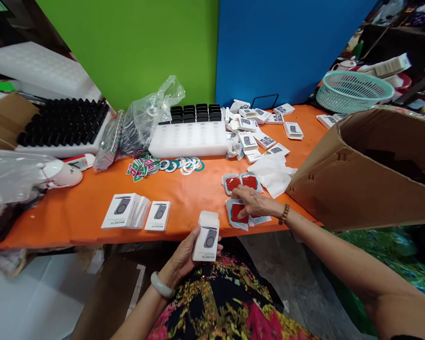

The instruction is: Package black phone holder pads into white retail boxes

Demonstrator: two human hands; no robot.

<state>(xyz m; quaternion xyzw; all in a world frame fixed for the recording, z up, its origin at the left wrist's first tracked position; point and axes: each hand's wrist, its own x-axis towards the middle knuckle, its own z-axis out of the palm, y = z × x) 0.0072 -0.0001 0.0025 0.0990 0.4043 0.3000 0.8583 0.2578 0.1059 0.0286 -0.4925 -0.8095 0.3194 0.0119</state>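
Note:
My left hand (184, 257) grips a small white carton (206, 238) marked MAGNETIC, its top flap open, held just below the front edge of the orange table (92, 203). My right hand (253, 203) rests palm down on a clear packet holding a red pad (238, 213), fingertips pinching at it. Two more red pads in packets (241, 182) lie just beyond the fingers. A fanned stack of the same white cartons (125, 211) and one single carton (158, 216) lie to the left.
A white foam tray with black parts (189, 137), a clear plastic bag (145, 120), ring stickers (184, 165), several loose cartons (262, 130) and white tissue (272, 172) crowd the back. A large cardboard box (368, 174) stands at right, a teal basket (354, 92) behind it.

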